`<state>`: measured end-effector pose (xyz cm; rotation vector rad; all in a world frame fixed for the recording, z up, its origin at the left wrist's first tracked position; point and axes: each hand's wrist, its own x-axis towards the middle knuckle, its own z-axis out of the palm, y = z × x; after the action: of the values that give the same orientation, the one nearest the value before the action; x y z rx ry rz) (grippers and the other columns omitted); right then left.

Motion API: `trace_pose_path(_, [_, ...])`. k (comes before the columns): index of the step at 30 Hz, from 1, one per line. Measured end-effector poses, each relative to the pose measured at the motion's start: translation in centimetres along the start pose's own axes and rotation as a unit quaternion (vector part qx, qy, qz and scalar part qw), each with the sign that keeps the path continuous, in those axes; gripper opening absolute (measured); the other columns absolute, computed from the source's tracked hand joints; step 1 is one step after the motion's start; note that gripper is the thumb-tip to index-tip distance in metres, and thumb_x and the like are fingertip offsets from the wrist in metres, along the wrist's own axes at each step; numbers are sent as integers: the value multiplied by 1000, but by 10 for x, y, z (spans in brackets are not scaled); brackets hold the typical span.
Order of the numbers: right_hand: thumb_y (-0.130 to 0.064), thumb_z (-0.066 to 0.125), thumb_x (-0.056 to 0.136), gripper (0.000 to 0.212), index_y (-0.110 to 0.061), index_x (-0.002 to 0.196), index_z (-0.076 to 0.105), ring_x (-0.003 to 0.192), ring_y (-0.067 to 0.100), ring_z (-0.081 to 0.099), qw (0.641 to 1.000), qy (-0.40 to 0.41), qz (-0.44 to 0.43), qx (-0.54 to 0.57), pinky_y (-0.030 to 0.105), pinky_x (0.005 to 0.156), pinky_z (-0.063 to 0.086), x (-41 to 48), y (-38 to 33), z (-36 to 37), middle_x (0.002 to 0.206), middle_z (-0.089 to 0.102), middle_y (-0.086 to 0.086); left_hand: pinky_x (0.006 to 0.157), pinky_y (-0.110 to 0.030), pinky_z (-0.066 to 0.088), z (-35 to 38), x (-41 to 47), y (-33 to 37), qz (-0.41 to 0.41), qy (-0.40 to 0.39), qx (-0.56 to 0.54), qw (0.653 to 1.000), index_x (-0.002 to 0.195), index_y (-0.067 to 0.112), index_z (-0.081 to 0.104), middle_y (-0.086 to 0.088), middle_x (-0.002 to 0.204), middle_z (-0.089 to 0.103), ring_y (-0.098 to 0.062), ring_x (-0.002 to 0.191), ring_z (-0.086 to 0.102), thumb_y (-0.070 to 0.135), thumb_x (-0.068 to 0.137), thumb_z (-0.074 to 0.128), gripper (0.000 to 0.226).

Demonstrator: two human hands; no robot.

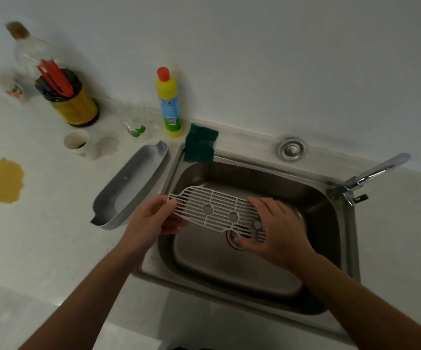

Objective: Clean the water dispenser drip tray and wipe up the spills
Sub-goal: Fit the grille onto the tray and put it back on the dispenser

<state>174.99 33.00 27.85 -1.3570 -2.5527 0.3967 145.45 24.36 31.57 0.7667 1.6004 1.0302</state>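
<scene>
I hold the white slotted drip tray grate (214,210) level above the steel sink (330,248). My left hand (151,221) pinches its left end, and my right hand (275,228) grips its right end, over the drain. The grey drip tray base (131,185) lies on the counter just left of the sink, apart from both hands. A green scouring pad (200,144) hangs over the sink's back left corner. A yellowish-brown spill (0,183) spreads on the counter at the far left.
A yellow detergent bottle (169,102) stands by the wall behind the pad. Paper cups (78,144), a dark jar with red utensils (70,97) and a clear bottle (27,51) crowd the back left. The tap (371,175) reaches in from the sink's right.
</scene>
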Motion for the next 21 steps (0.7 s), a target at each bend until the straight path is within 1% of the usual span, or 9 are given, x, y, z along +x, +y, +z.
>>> trace_pose_path(3, [-80, 61, 75, 93, -23, 147, 45, 120, 16, 51, 1000, 5, 9, 14, 38, 104, 47, 7, -12, 1, 137, 55, 0, 97, -45, 58, -42, 14, -9, 71, 89, 180, 977, 124, 26, 65, 4, 119, 72, -13, 107, 69, 60, 89, 65, 49])
trace_pose_path(5, [-79, 62, 75, 92, -23, 147, 45, 123, 16, 51, 999, -3, 19, 26, 42, 106, 47, 7, -18, 2, 140, 55, 0, 103, -48, 52, -72, 27, -19, 86, 178, 340, 919, 140, 25, 53, -4, 139, 60, -24, 123, 57, 66, 77, 74, 79])
trace_pose_path(7, [-79, 62, 75, 93, -25, 148, 43, 126, 16, 50, 999, -14, 34, 34, 45, 107, 47, 7, -21, 3, 142, 54, -1, 108, -56, 45, -96, 39, -32, 55, 210, 452, 865, 150, 20, 41, -13, 151, 47, -37, 135, 47, 69, 69, 81, 103])
trace_pose_path(8, [-79, 62, 75, 93, -25, 148, 43, 127, 16, 50, 998, -17, 40, 36, 46, 107, 48, 8, -22, 3, 143, 54, -1, 110, -58, 42, -102, 44, -39, 22, 211, 473, 855, 154, 18, 35, -15, 156, 41, -40, 140, 43, 69, 66, 84, 113])
trace_pose_path(9, [-79, 62, 75, 93, -25, 148, 43, 126, 16, 51, 998, -20, 43, 37, 47, 106, 49, 8, -23, 2, 143, 54, -1, 112, -59, 40, -107, 48, -46, -10, 213, 481, 851, 156, 15, 32, -16, 159, 39, -41, 143, 40, 68, 65, 86, 118])
trace_pose_path(11, [-80, 61, 74, 94, -24, 147, 45, 124, 17, 52, 998, -25, 42, 34, 48, 104, 50, 8, -24, 0, 141, 55, 0, 111, -57, 43, -112, 56, -59, -36, 225, 476, 849, 152, 13, 37, -18, 154, 44, -41, 138, 44, 62, 68, 87, 110])
trace_pose_path(14, [-82, 59, 73, 93, -24, 144, 46, 116, 14, 53, 999, -29, 34, 17, 47, 98, 53, 13, -27, -5, 134, 58, 0, 102, -51, 50, -121, 59, -70, -16, 219, 460, 860, 141, 17, 50, -12, 142, 52, -34, 127, 50, 56, 73, 86, 86])
trace_pose_path(16, [-82, 59, 72, 93, -23, 143, 47, 111, 11, 51, 999, -37, 20, 6, 43, 94, 54, 20, -29, -8, 130, 58, 0, 101, -47, 51, -127, 56, -76, -3, 206, 450, 869, 137, 21, 54, -8, 141, 52, -30, 125, 49, 53, 73, 86, 79])
trace_pose_path(21, [-79, 64, 70, 93, -20, 141, 52, 111, 14, 52, 997, -49, -53, -17, 36, 93, 51, 44, -44, -8, 129, 54, -2, 104, -41, 50, -149, 27, -99, 59, 154, 416, 894, 146, 26, 47, -3, 145, 55, -23, 127, 52, 47, 72, 90, 88])
